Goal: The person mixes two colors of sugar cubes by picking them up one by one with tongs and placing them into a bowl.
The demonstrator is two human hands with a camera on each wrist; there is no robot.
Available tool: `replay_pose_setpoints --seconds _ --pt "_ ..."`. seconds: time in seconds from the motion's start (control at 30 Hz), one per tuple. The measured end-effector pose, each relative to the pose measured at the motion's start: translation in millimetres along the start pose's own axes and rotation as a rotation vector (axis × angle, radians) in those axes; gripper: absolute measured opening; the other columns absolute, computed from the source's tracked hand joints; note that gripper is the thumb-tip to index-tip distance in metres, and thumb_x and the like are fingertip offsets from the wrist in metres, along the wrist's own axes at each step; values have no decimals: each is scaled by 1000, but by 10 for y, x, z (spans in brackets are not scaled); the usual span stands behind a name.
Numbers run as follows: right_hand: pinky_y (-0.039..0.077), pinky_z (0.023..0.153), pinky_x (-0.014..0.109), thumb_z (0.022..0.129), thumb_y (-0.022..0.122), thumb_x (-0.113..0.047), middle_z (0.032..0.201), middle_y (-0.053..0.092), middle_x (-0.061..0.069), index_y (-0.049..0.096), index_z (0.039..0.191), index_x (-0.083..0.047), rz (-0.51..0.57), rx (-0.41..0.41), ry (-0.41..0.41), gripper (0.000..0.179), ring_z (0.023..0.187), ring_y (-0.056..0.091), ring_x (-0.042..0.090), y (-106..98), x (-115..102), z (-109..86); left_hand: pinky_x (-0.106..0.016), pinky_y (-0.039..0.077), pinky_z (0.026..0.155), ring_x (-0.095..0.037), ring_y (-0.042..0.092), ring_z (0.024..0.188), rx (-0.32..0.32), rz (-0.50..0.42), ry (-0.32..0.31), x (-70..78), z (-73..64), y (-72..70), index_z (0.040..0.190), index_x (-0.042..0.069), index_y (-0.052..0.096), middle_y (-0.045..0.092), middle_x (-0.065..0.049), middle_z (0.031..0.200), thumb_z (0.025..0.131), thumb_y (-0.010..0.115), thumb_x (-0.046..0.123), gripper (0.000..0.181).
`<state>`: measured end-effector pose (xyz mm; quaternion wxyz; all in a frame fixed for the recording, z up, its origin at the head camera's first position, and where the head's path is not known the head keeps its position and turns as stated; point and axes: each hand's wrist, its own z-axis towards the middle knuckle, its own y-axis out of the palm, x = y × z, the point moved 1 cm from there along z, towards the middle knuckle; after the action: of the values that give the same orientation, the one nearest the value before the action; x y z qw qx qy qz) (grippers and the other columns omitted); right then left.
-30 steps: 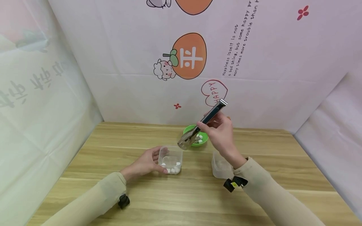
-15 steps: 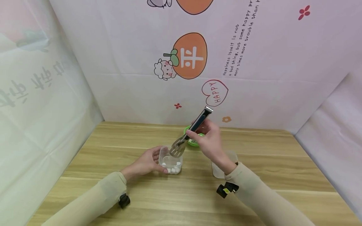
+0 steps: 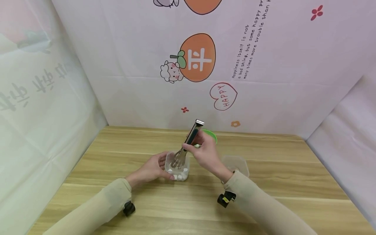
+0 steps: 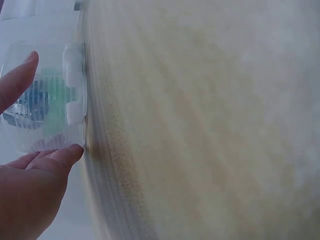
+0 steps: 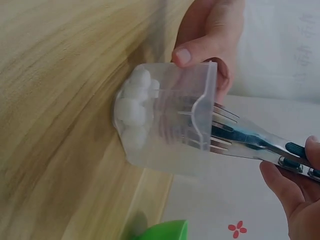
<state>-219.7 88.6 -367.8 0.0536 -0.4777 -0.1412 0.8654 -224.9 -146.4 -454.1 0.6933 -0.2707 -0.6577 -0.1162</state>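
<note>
My left hand (image 3: 150, 169) holds a clear plastic container (image 5: 175, 157) upright on the table, thumb on one side and fingers on the other. White, rounded pieces (image 5: 131, 111) that look like marshmallows lie in its bottom. The right hand (image 3: 205, 154) grips a pair of metal tongs (image 3: 193, 133) with dark handle inlays, between thumb and fingers. Slanting down, the slotted heads of the tongs reach inside the container's rim, above the white pieces. In the right wrist view the tongs' ends show blurred through the wall; I cannot tell whether they hold anything.
Behind the right hand stands a green bowl (image 3: 212, 135), partly hidden, with white pieces seen in it earlier. A second clear container (image 3: 236, 161) sits to the right, half covered by the right forearm. A printed cloth (image 3: 141, 98) rises at the table's back edge.
My right hand has carried the tongs from over the green bowl leftward and down, so their heads are now inside the container. The left hand and the container have stayed in place.
</note>
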Motion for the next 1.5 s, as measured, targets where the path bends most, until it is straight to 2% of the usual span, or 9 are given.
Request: replay_pose_setpoints --seconds 0.2,0.37,0.53,0.73,1.2,1.5 --pt "61 76 35 88 84 2 91 73 4 67 106 -5 -9 -58 35 26 85 71 20 67 68 -17 -45 44 117 -41 45 144 9 1 -15 9 3 8 160 -9 30 46 -26 157 80 91 1 101" --pt "60 79 37 89 83 2 92 72 4 67 107 -6 -28 -79 34 26 86 70 20 98 102 -17 -47 43 118 -42 43 146 10 -1 -21 5 -4 13 160 -9 29 43 -27 159 80 90 0 101" --pt "59 77 44 88 83 1 93 74 5 68 109 -5 -31 -102 42 26 87 71 20 132 120 2 -47 43 117 -40 44 146 8 10 -12 6 7 3 160 -8 31 44 -25 159 80 90 0 99" --pt "57 74 43 90 82 0 92 74 5 68 109 -5 -46 -116 61 25 83 71 20 169 138 22 -46 43 118 -40 44 146 -1 -2 -8 13 15 1 159 -9 31 43 -25 160 80 90 0 100" --pt "60 74 37 88 83 3 87 72 6 66 103 -2 -64 12 101 23 82 70 22 137 197 50 -48 40 119 -40 42 147 5 3 -9 6 4 -2 160 -8 32 42 -25 161 80 91 1 100" --pt "57 71 37 87 84 1 88 73 7 67 104 0 -44 51 121 24 80 69 22 77 224 55 -48 40 119 -42 44 145 20 2 -22 1 -1 -4 160 -9 30 43 -27 159 78 91 -1 102"
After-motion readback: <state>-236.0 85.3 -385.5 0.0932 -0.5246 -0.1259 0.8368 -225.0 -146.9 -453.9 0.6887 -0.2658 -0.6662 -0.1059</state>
